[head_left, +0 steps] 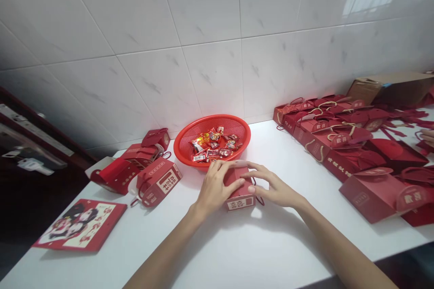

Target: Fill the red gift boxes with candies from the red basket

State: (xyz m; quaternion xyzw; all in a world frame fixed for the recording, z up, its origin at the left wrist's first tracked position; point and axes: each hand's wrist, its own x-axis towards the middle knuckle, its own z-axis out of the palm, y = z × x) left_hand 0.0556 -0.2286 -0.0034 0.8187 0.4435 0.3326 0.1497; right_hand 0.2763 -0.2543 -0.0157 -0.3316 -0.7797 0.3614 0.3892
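A small red candy box (240,203) with a pale printed label on its front sits on the white table, just in front of the basket. My left hand (217,185) grips its left side, with the thumb on the top panel. From the right, my right hand (271,185) holds the same box, thumb near its front top edge and fingers over the lid. Part of the lid is hidden under my fingers. A dark red cord loop (260,199) sticks out at the box's right side. Behind it, the red plastic basket (178,144) holds wrapped candies (215,142).
Several folded red boxes (158,183) stand at the left, with a flat red printed packet (81,226) before them. Rows of red boxes with cord handles (376,194) fill the right side. An open cardboard carton (389,86) lies behind them. Another person's hand (427,137) shows at the right edge.
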